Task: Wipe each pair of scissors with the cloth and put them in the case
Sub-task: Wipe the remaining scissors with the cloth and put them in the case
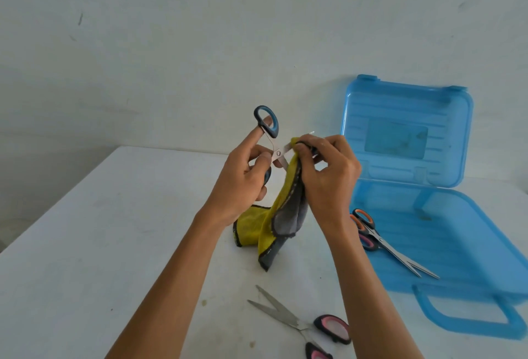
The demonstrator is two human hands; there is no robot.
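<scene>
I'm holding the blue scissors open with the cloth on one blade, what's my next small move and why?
Probably slide the cloth along that blade to its tip. Your right hand pinches it partway along the blue scissors, which your left hand holds open, and the tip pokes bare.

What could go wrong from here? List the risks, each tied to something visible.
1. The blue-handled scissors are held spread open in the left hand while the right hand pinches the cloth round one blade: a slip could cut a finger.
2. The pink-handled scissors lie open beside the right forearm: an arm sweep could knock them off the table.
</scene>
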